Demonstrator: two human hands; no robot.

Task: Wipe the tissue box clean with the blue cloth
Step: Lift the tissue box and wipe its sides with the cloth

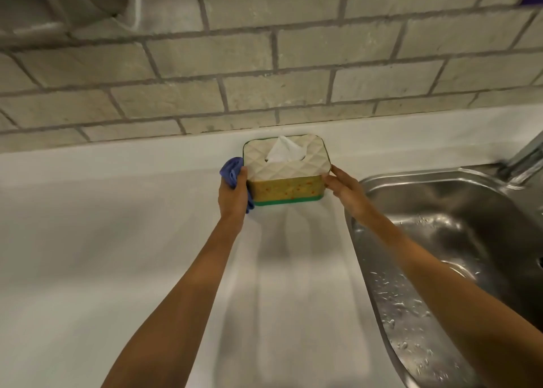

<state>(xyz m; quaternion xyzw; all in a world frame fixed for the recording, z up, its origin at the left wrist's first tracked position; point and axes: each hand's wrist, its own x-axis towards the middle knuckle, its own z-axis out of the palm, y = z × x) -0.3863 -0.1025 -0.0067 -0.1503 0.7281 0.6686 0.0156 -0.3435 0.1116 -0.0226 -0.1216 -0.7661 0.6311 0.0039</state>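
The tissue box (286, 181) stands on the white counter near the back wall. It has a cream quilted lid, a yellow speckled side and a green base, and a white tissue (285, 151) sticks out of the top. My left hand (233, 195) grips the bunched blue cloth (230, 171) and presses it against the box's left side. My right hand (342, 186) holds the box's right end with fingers against its side.
A wet steel sink (440, 240) lies right of the box, with a tap (526, 155) at its far right. A brick wall (264, 64) rises directly behind the box. The white counter (117, 226) stretches to the left and toward me.
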